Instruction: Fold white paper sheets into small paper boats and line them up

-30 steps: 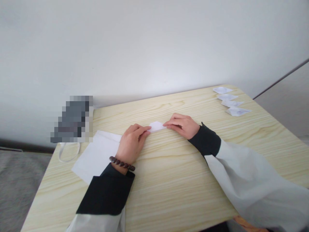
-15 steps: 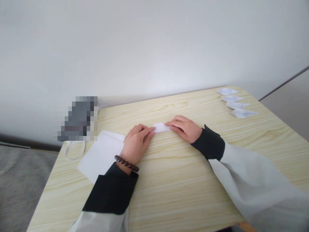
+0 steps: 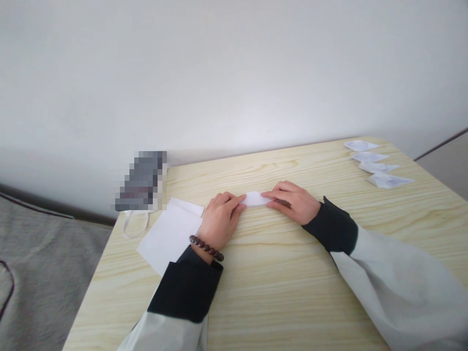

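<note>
Left hand and right hand pinch folded paper; sheets lie just left, four paper shapes far right.

"How was the left hand held?"
"It pinched between thumb and fingers, facing the right hand, which pinched likewise."
"And the forearms?"
"Both reached forward, slanting inward"

A plain white wall fills the upper part of the view, and a soft light makes it somewhat brighter near the middle. Along its foot runs the far edge of a counter with pale yellowish wood grain and a rounded far right corner. At the left lies a grey, fabric-like surface, and at the right a dark slanting line borders a greyish panel.
</note>
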Motion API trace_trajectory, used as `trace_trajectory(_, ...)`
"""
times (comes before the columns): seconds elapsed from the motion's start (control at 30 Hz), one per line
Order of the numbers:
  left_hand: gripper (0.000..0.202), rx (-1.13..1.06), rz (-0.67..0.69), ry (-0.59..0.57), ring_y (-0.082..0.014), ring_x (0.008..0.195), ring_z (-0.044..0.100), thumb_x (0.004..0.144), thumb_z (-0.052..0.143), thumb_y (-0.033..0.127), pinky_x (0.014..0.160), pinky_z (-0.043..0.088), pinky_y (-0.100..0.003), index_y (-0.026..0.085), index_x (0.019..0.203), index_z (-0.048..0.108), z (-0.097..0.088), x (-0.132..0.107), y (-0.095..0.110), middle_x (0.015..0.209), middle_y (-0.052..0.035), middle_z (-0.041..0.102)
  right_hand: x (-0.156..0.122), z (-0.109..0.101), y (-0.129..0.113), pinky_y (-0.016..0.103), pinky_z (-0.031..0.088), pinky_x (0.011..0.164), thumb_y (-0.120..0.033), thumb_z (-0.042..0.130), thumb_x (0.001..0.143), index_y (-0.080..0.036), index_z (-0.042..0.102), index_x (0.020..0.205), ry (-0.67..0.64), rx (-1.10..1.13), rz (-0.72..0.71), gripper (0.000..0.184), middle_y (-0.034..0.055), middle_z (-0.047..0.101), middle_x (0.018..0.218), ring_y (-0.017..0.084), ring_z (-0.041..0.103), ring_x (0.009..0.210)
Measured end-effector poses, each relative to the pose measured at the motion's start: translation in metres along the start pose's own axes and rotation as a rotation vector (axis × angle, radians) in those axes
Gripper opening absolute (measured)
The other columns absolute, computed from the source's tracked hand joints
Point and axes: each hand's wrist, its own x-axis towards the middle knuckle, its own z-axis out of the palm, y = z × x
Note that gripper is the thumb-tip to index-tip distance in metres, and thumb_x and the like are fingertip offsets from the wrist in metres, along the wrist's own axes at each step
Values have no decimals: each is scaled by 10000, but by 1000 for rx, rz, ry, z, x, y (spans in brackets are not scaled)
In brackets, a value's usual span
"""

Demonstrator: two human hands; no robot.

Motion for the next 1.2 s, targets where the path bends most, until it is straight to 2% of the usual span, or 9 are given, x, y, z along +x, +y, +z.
trace_trajectory(0.27, 275, -35, -62, -27, -205, 864, 551, 906, 486, 263, 785, 464, -360, 176, 1102, 659, -3, 2, 3, 882, -57, 632, 3, -4, -6, 303, 452, 680, -300, 494, 909, -147, 692, 1040, 1, 38, 76, 282, 69, 603, 771, 167, 544, 726)
trace_trajectory(0.47, 265, -66, -65, 27, -215, 865, 511, 891, 503, 270, 814, 457, -373, 189, 1053, 696, -3, 2, 4, 830, -53, 644, 5, -5, -8, 279, 436, 631, -270, 523, 886, -165, 705, 1012, -5, 55, 122, 246, 58, 593, 755, 152, 528, 691)
trace_trajectory(0.57, 256, -72, -82, 58, -235, 905, 472, 881, 517, 281, 854, 446, -392, 205, 1027, 713, -3, 2, 4, 804, -56, 646, 6, -4, -9, 279, 430, 630, -253, 544, 869, -166, 715, 981, 8, 52, 141, 222, 56, 599, 742, 155, 526, 696)
trace_trajectory(0.83, 254, -84, -165, 51, -247, 926, 447, 862, 536, 289, 880, 420, -414, 220, 1027, 717, -2, 4, 6, 792, -57, 630, 7, -1, -10, 279, 429, 638, -220, 577, 838, -183, 729, 924, 49, 50, 175, 178, 41, 598, 715, 150, 531, 681)
trace_trajectory(1.2, 252, -112, -236, 7, -244, 926, 492, 822, 555, 291, 911, 385, -427, 224, 1012, 706, -7, 8, 8, 768, -32, 634, 10, 1, -13, 282, 433, 648, -171, 601, 800, -172, 731, 889, 73, 46, 229, 158, 35, 589, 712, 142, 518, 664)
